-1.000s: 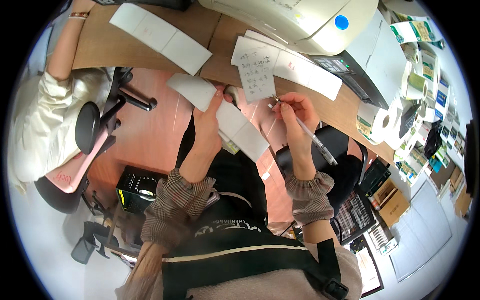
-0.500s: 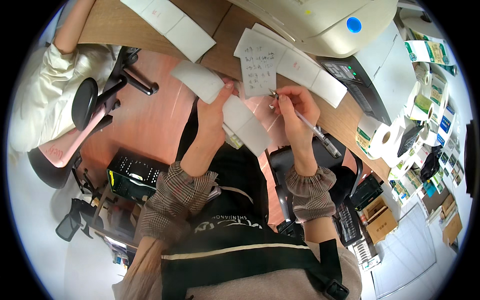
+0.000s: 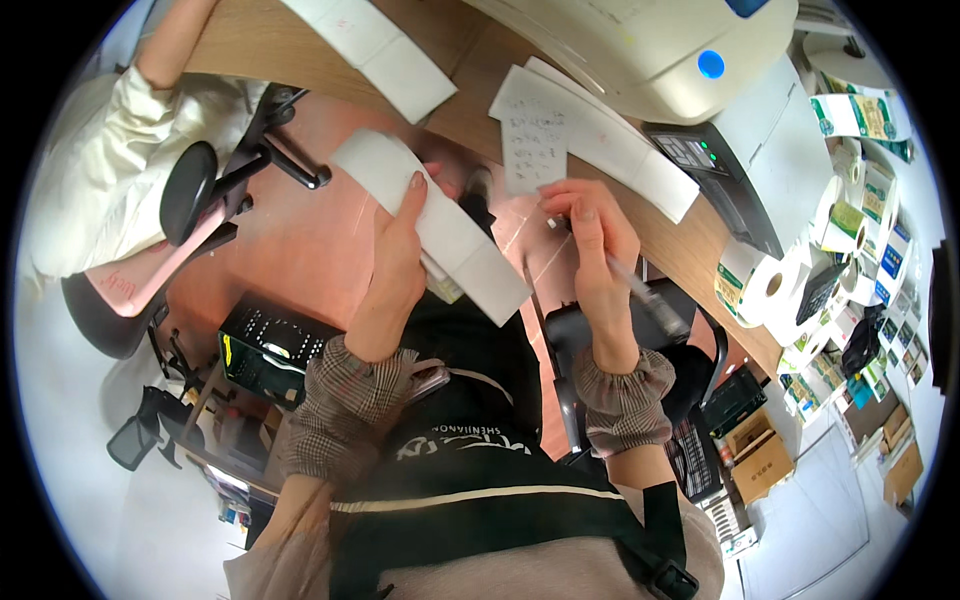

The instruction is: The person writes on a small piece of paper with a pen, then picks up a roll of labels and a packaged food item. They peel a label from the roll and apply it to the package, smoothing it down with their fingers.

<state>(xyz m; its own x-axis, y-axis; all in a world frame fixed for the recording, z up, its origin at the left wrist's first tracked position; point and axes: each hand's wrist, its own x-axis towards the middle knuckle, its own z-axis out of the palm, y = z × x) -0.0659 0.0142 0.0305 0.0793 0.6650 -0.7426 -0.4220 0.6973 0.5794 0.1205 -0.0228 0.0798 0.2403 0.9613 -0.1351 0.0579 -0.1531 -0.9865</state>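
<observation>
A strip of white blank labels (image 3: 465, 245) is pinched in my left hand (image 3: 398, 270), thumb on top, held out past the desk edge. Under its lower edge shows a bit of something pale green and white, too covered to name. My right hand (image 3: 603, 265) is closed around a clear pen (image 3: 650, 300), whose barrel slants down over the wrist, slightly blurred. Just beyond those fingers, a sheet with handwritten lines (image 3: 535, 150) lies at the desk's edge, apart from the strip. It overlaps longer white label strips (image 3: 620, 145).
Another label strip (image 3: 385, 60) lies on the wooden desk (image 3: 290, 60) at the far left. A cream machine with a blue button (image 3: 710, 65) and a dark control panel (image 3: 690, 152) stand behind. Label rolls (image 3: 765, 285) sit at right. A person's white sleeve (image 3: 110, 190) is at left.
My left hand and the label strip have shifted left, away from the handwritten sheet. My right hand still grips the pen, its fingers drawn closer together. The whole view has swung slightly.
</observation>
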